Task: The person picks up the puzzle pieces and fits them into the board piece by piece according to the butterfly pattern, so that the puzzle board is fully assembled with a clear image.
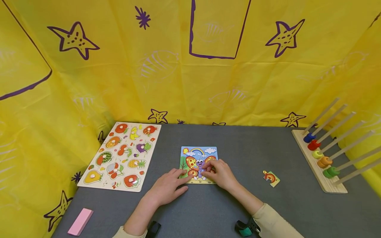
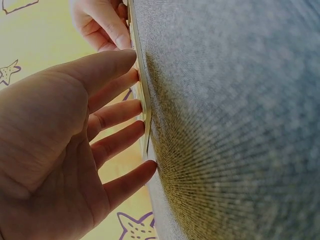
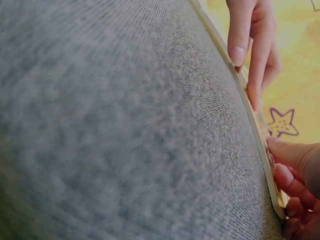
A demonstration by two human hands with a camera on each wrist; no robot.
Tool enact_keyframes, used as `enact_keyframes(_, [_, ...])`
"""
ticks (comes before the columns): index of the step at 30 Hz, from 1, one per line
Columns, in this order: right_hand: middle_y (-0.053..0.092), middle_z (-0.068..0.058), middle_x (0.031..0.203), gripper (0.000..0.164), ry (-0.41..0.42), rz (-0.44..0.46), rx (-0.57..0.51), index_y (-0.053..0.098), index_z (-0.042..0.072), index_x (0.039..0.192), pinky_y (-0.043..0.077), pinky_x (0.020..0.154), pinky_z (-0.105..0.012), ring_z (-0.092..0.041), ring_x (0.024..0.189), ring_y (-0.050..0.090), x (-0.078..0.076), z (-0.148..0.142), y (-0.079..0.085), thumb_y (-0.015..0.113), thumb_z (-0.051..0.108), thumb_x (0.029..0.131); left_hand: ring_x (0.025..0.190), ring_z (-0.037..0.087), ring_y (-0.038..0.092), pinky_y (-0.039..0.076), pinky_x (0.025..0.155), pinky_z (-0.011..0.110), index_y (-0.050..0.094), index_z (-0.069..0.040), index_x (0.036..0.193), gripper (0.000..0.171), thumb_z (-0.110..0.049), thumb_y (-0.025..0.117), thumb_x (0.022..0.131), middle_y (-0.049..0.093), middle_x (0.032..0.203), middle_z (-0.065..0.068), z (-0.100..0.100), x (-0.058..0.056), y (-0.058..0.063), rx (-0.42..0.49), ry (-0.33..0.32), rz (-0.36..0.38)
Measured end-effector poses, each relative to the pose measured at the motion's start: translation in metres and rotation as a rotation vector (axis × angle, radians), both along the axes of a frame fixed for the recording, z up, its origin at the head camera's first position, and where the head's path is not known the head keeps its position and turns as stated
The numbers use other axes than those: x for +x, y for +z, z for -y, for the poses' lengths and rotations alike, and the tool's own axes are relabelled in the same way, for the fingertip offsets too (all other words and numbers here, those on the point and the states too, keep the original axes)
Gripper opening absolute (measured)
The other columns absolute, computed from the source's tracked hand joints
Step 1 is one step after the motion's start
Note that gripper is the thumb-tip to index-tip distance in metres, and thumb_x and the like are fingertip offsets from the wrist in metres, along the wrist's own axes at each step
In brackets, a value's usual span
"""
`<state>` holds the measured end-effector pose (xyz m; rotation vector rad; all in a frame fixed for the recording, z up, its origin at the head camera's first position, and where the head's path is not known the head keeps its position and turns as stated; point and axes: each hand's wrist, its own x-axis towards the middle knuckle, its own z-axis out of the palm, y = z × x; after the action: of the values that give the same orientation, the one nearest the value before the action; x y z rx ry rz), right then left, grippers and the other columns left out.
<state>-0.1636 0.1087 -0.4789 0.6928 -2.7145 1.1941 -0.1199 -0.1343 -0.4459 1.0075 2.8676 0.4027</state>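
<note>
A square butterfly puzzle board [image 1: 198, 149] lies flat on the table, showing a sun, a rainbow and clouds. My left hand [image 1: 169, 185] rests at its lower left side, fingers extended and fingertips on the edge. Over the lower right part is my right hand [image 1: 221, 173], its thumb and forefinger pinching a puzzle piece at the butterfly's purple body [image 1: 200, 164]. That hand hides the picture's lower right area. In the right wrist view, the other fingers of the right hand [image 3: 300, 185] are curled close to the board's rim. A loose puzzle piece [image 1: 275, 180] with an orange swirl lies right of the board.
A wooden fruit peg puzzle [image 1: 125, 162] lies at the left. At the right stands a wooden peg rack [image 1: 319, 167] with coloured rings and tall slanting rods. A pink block [image 1: 80, 221] sits near the front left. Yellow patterned cloth [image 1: 184, 89] hangs behind the grey table.
</note>
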Motion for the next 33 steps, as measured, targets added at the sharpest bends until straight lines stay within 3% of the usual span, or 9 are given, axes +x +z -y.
enact_keyframes(10, [0.057, 0.011, 0.074, 0.014, 0.056, -0.048, 0.009, 0.068, 0.016, 0.084, 0.036, 0.063, -0.026, -0.013, 0.069, 0.048, -0.001, -0.001, 0.001, 0.082, 0.018, 0.08, 0.11, 0.023, 0.052, 0.048, 0.086, 0.044, 0.064, -0.017, 0.131, 0.038, -0.03, 0.062, 0.096, 0.057, 0.128, 0.008, -0.001, 0.0, 0.001, 0.011, -0.001, -0.025])
enact_keyframes(17, [0.056, 0.006, 0.08, 0.022, 0.104, 0.018, 0.044, 0.067, 0.017, 0.085, 0.038, 0.07, -0.029, -0.014, 0.079, 0.047, -0.001, -0.007, 0.003, 0.084, 0.027, 0.077, 0.117, 0.026, 0.052, 0.046, 0.094, 0.044, 0.066, -0.009, 0.126, 0.036, -0.024, 0.065, 0.094, 0.056, 0.127, 0.011, -0.006, 0.0, 0.001, 0.093, -0.044, -0.047])
enact_keyframes(21, [0.056, 0.006, 0.082, 0.024, 0.116, 0.026, 0.055, 0.066, 0.017, 0.086, 0.038, 0.072, -0.031, -0.014, 0.081, 0.047, -0.001, -0.008, 0.003, 0.085, 0.029, 0.076, 0.127, 0.025, 0.049, 0.041, 0.103, 0.041, 0.06, -0.002, 0.132, 0.042, -0.021, 0.063, 0.095, 0.052, 0.138, 0.012, -0.013, -0.001, 0.002, 0.125, -0.103, 0.041])
enact_keyframes(25, [0.057, 0.005, 0.083, 0.023, 0.122, 0.017, 0.055, 0.066, 0.016, 0.086, 0.037, 0.073, -0.032, -0.015, 0.083, 0.048, 0.0, -0.007, 0.005, 0.084, 0.028, 0.077, 0.134, 0.024, 0.043, 0.037, 0.107, 0.039, 0.052, -0.004, 0.14, 0.047, -0.022, 0.06, 0.097, 0.046, 0.146, 0.01, -0.021, 0.0, 0.005, 0.097, -0.13, 0.123])
enact_keyframes(33, [0.059, 0.006, 0.087, 0.012, 0.119, -0.008, -0.004, 0.077, 0.017, 0.089, 0.041, 0.065, -0.027, -0.012, 0.077, 0.052, 0.003, -0.024, 0.008, 0.082, 0.024, 0.08, 0.117, 0.02, 0.053, 0.047, 0.094, 0.036, 0.057, -0.009, 0.138, 0.046, -0.027, 0.063, 0.096, 0.054, 0.13, 0.007, -0.03, 0.001, 0.006, 0.032, -0.126, 0.022])
